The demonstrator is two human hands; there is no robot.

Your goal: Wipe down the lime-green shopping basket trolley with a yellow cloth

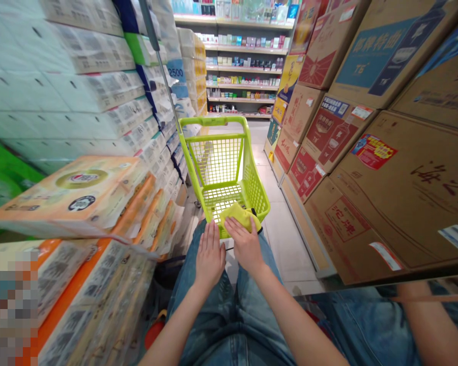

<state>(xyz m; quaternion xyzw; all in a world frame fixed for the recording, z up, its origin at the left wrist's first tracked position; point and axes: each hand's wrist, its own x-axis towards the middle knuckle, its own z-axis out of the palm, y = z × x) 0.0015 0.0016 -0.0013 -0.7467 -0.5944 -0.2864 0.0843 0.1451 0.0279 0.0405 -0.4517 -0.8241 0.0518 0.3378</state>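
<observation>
A lime-green plastic shopping cart [217, 160] stands just ahead of me, with a yellow cloth [239, 215] bunched at its near end. My right hand [245, 245] lies flat on the cloth, fingers extended. My left hand [209, 255] rests beside it, its fingertips close to the cloth and the cart's near edge. Neither hand visibly grips anything. The cloth hides part of the cart's grid bottom, and a dark object shows just behind it.
Stacked packs of tissue paper [99, 101] form a tall wall on the left, and cardboard cartons [359, 168] rise on the right. Store shelves [244, 66] stand at the aisle's far end beyond a tiled floor [286, 249]. A mirrored surface [381, 320] at lower right reflects arms and jeans.
</observation>
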